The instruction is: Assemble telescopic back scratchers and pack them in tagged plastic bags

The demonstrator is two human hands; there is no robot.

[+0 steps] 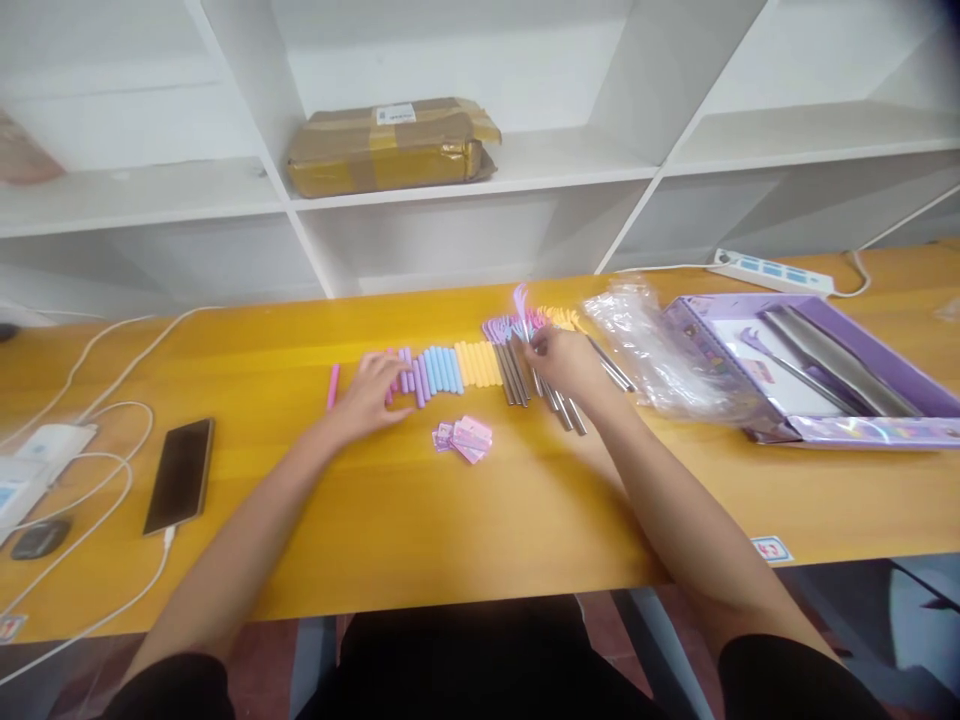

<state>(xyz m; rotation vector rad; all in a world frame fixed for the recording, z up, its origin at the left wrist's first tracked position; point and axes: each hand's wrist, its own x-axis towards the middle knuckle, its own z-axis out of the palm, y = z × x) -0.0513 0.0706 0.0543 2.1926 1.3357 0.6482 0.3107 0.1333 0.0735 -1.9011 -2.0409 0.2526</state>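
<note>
My left hand (373, 393) rests over the left end of a row of coloured sticks, thumb and fingers apart around pink and purple sticks (421, 380). Blue sticks (444, 370) and yellow sticks (478, 364) continue the row rightward. My right hand (559, 358) pinches a metal-handled piece with a purple top (520, 300), above a pile of metal handles (512, 374) with coloured tops. A lone pink stick (333, 386) lies left of my left hand. Small pink cards (470, 438) sit in front of the row.
Clear plastic wrap (652, 350) and a purple tray (825, 432) with metal-handled pieces lie to the right. A phone (180, 476), cables and a white power strip (45, 455) are at the left. Behind, a shelf (570, 158) holds a taped parcel (386, 150).
</note>
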